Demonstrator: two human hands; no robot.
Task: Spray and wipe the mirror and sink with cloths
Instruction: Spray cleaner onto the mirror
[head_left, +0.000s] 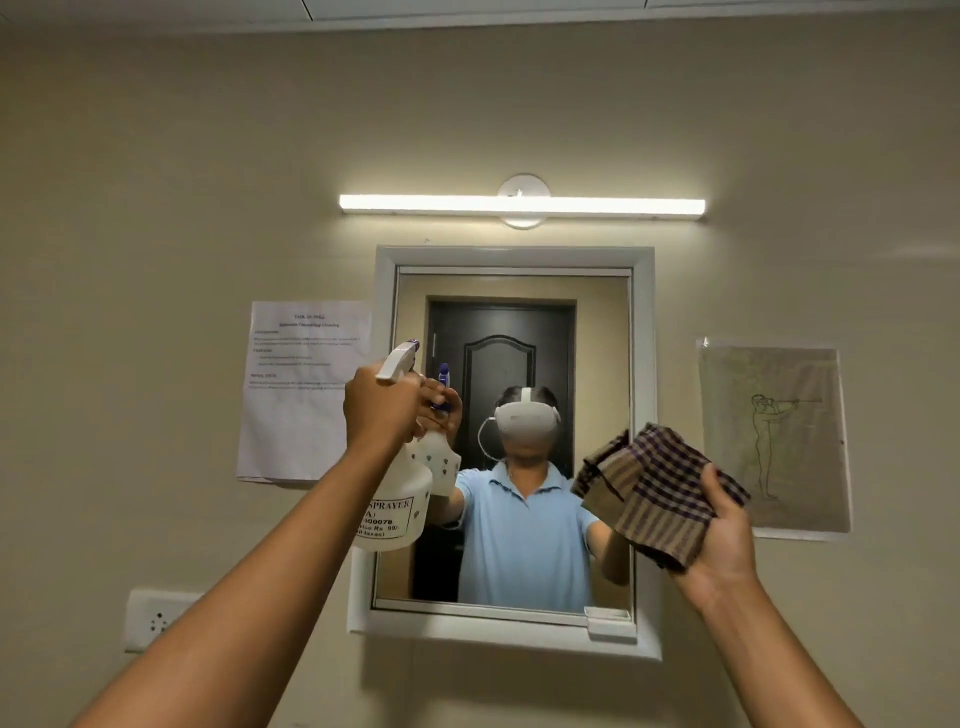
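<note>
**Sprayer raised at the mirror, cloth waiting**

Nearest to me, my left hand (382, 410) is wrapped around the neck of the translucent white plastic spray bottle with a white trigger head and purple nozzle tip (397, 499), fingers curled at the trigger. I hold it up just in front of the left edge of the glass, nozzle pointing at the wall. My right hand (724, 535) grips the bunched brown-and-purple checked cloth (660, 493) from below, raised in front of the mirror's right edge.

I judge this to be the spraying step on the mirror, with wiping yet to come. I see no mist or droplets on the glass, so I cannot tell whether any spray has landed. The next move calls for squeezing the trigger across the pane, then bringing the cloth flat onto it.

As for the bottle's contents, its wall is cloudy and half covered by a printed label; I cannot make out a liquid level.

Beyond the hands hangs the rectangular white-framed wall mirror (511, 618). Behind it is the beige wall with a printed paper notice (301, 415) to the left. The sink is out of view.
</note>
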